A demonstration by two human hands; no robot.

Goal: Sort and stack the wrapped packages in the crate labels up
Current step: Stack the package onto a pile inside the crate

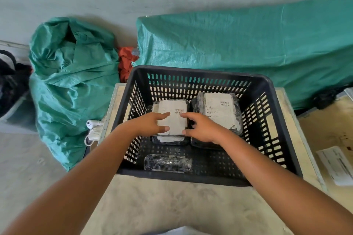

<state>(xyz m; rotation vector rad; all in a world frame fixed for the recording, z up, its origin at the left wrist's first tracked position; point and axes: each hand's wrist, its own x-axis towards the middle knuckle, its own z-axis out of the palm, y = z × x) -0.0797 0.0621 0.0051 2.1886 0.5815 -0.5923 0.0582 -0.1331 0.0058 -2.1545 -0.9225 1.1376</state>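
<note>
Left hand (152,124): inside the crate, palm down, fingers spread and loose, resting on the left edge of the top package of the left stack (174,120). Thumb lies along the near edge of the label. Not closed around anything.

Right hand (202,129): also in the crate, palm down, fingers slightly curled, touching the right edge of the same package. Forefingers of both hands nearly meet over the barcode. The two hands bracket the package from either side; whether they press or merely rest cannot be told.

Left stack: several wrapped packages piled under the hands, white label facing up on top, lower ones showing at the near edge.

Right stack (217,110): just beyond and right of the right hand, touching or nearly touching the left stack, label up, clear wrap glinting at its sides.

Loose package (168,162): nearer than both hands, lying flat on the crate floor by the near wall, dark side showing, no label visible.

Crate (275,120): black, slotted walls, sitting on a pale table (162,206).

Right of the right forearm, a paper sheet (338,166) lies on an adjoining surface. Left of the left arm, a green sack (70,86) on the floor, white cable (93,129) beside it. Beyond the crate, a green tarp (248,44).
</note>
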